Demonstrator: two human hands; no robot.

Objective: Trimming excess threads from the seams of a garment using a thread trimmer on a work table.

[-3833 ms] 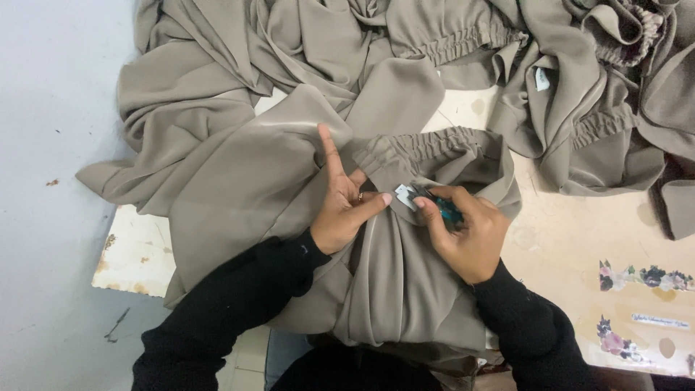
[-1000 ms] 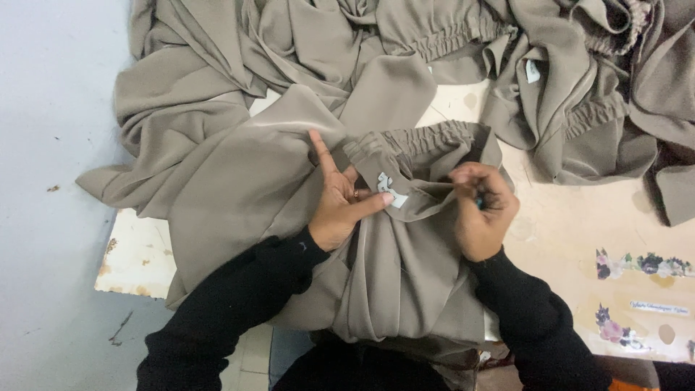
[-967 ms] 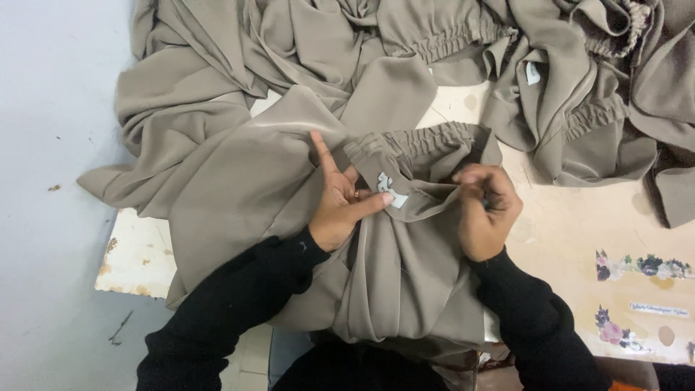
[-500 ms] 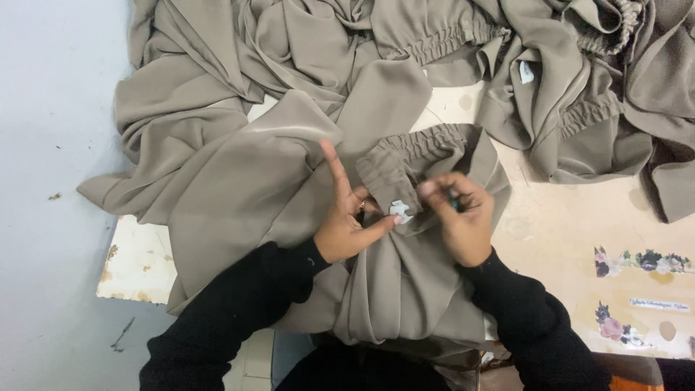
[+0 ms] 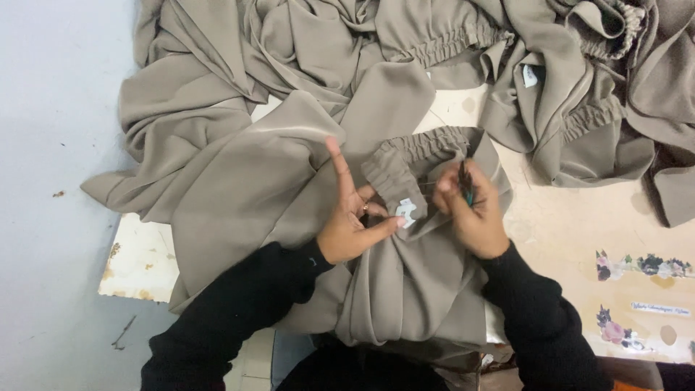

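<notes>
Two hands on one taupe garment (image 5: 427, 289) at desk (image 5: 565, 232) edge: left hand (image 5: 355, 221) pinches white label (image 5: 407, 211) by elastic waistband (image 5: 416, 148), right hand (image 5: 470, 213) clenched on small snips (image 5: 465, 181). Looks mid-trim; heap of garments (image 5: 449, 51) waits behind.

Small dark tool (image 5: 465, 182) mostly inside fist
</notes>
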